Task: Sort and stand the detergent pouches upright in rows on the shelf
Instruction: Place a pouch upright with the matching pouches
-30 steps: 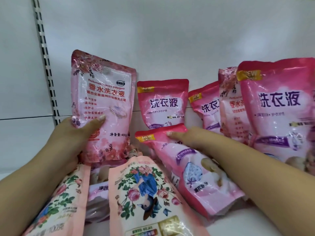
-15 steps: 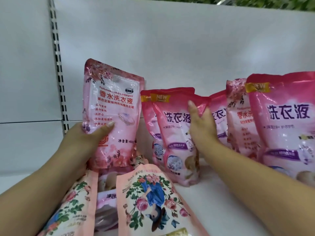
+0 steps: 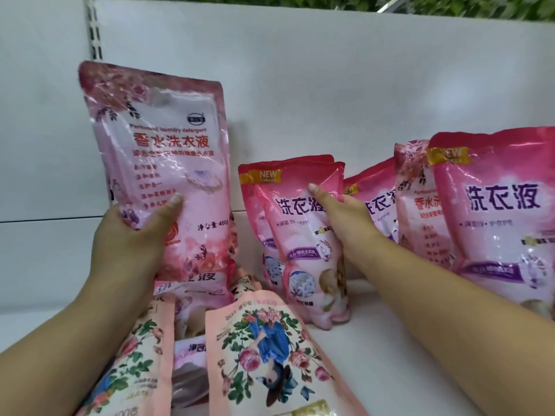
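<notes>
My left hand (image 3: 132, 247) grips the lower left of a pale pink perfumed-detergent pouch (image 3: 168, 163), held upright above a pile of lying pouches. My right hand (image 3: 345, 217) clasps the right edge of a darker pink "NEW" pouch (image 3: 303, 244) that stands upright on the white shelf (image 3: 375, 340), directly in front of a matching pouch (image 3: 255, 187). More pouches stand to the right: a dark pink one (image 3: 375, 199), a pale perfumed one (image 3: 420, 205) and a large dark pink one (image 3: 504, 217) nearest me.
Two peach floral pouches (image 3: 270, 349) (image 3: 135, 364) lie flat at the front left over other pink pouches (image 3: 192, 295). A white back panel (image 3: 330, 100) and a slotted upright rail (image 3: 95, 31) close the shelf behind. Bare shelf surface lies between the standing pouches and my right arm.
My right hand lifted the dark pink pouch from lying flat and stood it in front of the matching one. My left hand raised the pale pouch slightly higher.
</notes>
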Tool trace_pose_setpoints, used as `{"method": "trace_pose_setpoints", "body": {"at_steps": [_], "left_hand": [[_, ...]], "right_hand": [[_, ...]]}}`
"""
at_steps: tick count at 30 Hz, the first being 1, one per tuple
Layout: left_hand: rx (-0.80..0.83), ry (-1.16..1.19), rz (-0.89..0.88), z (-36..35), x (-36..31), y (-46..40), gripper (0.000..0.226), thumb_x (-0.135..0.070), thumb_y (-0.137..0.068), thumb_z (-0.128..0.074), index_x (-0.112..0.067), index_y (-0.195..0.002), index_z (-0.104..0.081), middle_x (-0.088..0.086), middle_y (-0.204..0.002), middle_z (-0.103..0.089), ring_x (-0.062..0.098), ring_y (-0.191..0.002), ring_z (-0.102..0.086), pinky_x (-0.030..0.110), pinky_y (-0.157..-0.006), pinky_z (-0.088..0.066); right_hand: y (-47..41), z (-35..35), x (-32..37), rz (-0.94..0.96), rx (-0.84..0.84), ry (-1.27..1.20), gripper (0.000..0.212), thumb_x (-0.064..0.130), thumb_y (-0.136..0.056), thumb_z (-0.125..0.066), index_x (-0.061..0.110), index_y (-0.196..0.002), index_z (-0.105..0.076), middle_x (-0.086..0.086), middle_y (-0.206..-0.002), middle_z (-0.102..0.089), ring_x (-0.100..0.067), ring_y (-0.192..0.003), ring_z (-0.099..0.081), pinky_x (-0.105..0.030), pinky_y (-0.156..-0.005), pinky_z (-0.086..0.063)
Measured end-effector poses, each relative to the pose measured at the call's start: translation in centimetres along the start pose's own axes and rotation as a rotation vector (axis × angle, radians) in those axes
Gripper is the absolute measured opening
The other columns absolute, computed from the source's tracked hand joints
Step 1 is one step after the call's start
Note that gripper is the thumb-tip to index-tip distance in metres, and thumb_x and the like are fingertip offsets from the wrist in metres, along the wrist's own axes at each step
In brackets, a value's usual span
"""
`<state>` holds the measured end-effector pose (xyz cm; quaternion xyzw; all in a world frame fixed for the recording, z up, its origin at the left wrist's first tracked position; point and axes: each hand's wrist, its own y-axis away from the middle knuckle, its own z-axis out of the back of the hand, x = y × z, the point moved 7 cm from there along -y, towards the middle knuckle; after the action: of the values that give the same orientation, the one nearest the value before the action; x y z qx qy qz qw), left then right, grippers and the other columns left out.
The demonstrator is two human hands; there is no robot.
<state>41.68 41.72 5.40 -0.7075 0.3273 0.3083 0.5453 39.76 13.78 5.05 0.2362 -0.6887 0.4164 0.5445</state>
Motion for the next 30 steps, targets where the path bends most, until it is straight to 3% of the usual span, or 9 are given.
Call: {"method": "trace_pose_setpoints", "body": {"at_steps": [3,6,9,11,14,17,19,24,30], "left_hand": [[0.021,-0.095,0.0,-0.2,0.0,0.4,0.051,-0.055,-0.057,-0.066,-0.02,-0.093,-0.061,0.005,-0.088,-0.066,0.031,-0.08,-0.065,0.05,-0.07,-0.055],[0.044,-0.11,-0.001,-0.4,-0.1,0.6,0.052,-0.057,-0.051,-0.065,-0.022,-0.09,-0.061,0.008,-0.09,-0.067,0.032,-0.081,-0.065,0.048,-0.066,-0.055],[0.068,-0.117,-0.005,-0.6,0.0,0.5,0.055,-0.055,-0.054,-0.065,-0.02,-0.096,-0.063,0.01,-0.092,-0.067,0.033,-0.078,-0.065,0.041,-0.058,-0.054],[0.075,-0.137,-0.02,-0.7,-0.1,0.7,0.058,-0.054,-0.055,-0.064,-0.018,-0.101,-0.064,0.009,-0.089,-0.067,0.033,-0.076,-0.065,0.038,-0.056,-0.053],[0.089,-0.142,-0.041,-0.9,-0.2,0.9,0.055,-0.053,-0.056,-0.064,-0.02,-0.101,-0.064,0.006,-0.088,-0.068,0.031,-0.075,-0.066,0.037,-0.056,-0.053],[0.102,-0.144,-0.037,-1.0,-0.2,0.9,0.055,-0.051,-0.057,-0.064,-0.018,-0.101,-0.064,0.006,-0.088,-0.067,0.031,-0.075,-0.065,0.035,-0.05,-0.052],[0.104,-0.151,-0.021,-0.9,-0.1,0.9,0.045,-0.05,-0.059,-0.065,-0.021,-0.093,-0.062,0.005,-0.086,-0.066,0.031,-0.074,-0.065,0.036,-0.053,-0.053],[0.087,-0.155,-0.01,-0.8,0.2,0.7,0.019,-0.039,-0.074,-0.069,-0.025,-0.081,-0.058,0.004,-0.082,-0.065,0.031,-0.071,-0.065,0.036,-0.051,-0.053],[0.086,-0.127,0.024,-0.8,0.7,0.5,0.026,-0.043,-0.069,-0.069,-0.026,-0.086,-0.06,0.002,-0.085,-0.067,0.03,-0.075,-0.066,0.04,-0.057,-0.054]], "right_hand": [[-0.6,0.2,0.0,0.011,-0.042,-0.015,0.073,0.049,-0.077,-0.066,0.008,-0.133,-0.042,-0.003,-0.101,-0.058,-0.027,-0.108,-0.054,-0.048,-0.102,-0.04],[-1.0,0.6,-0.3,0.022,-0.08,-0.007,0.063,0.046,-0.081,-0.064,0.005,-0.126,-0.048,-0.01,-0.111,-0.059,-0.031,-0.109,-0.056,-0.047,-0.097,-0.044],[-1.2,1.3,-0.2,0.07,-0.11,0.015,0.034,0.041,-0.085,-0.061,0.013,-0.073,-0.046,-0.002,-0.071,-0.049,-0.017,-0.066,-0.052,-0.027,-0.056,-0.041],[-1.1,1.8,0.0,0.089,-0.141,0.027,0.037,0.039,-0.087,-0.058,0.018,-0.066,-0.038,0.002,-0.063,-0.041,-0.011,-0.055,-0.04,-0.023,-0.048,-0.03],[-1.1,1.9,0.2,0.118,-0.153,0.065,0.027,0.043,-0.088,-0.056,0.016,-0.092,-0.055,0.001,-0.085,-0.057,-0.012,-0.072,-0.052,-0.023,-0.061,-0.04],[-1.3,2.4,0.6,0.168,-0.16,0.14,0.065,0.048,-0.087,-0.054,0.021,-0.142,-0.032,0.004,-0.129,-0.05,-0.022,-0.113,-0.05,-0.019,-0.095,-0.04],[-1.2,2.4,0.7,0.174,-0.132,0.131,0.067,0.044,-0.09,-0.052,0.024,-0.146,-0.021,0.007,-0.141,-0.039,-0.02,-0.122,-0.042,-0.013,-0.095,-0.032],[-1.3,2.4,0.5,0.222,-0.229,0.296,0.066,0.051,-0.091,-0.044,0.016,-0.144,-0.028,0.008,-0.154,-0.018,-0.026,-0.141,-0.018,-0.048,-0.115,0.003],[-1.0,2.2,-1.8,0.104,-0.184,0.264,0.065,0.06,-0.091,-0.026,0.019,-0.142,-0.03,-0.006,-0.146,-0.035,-0.031,-0.134,-0.032,-0.053,-0.11,-0.023]]}}
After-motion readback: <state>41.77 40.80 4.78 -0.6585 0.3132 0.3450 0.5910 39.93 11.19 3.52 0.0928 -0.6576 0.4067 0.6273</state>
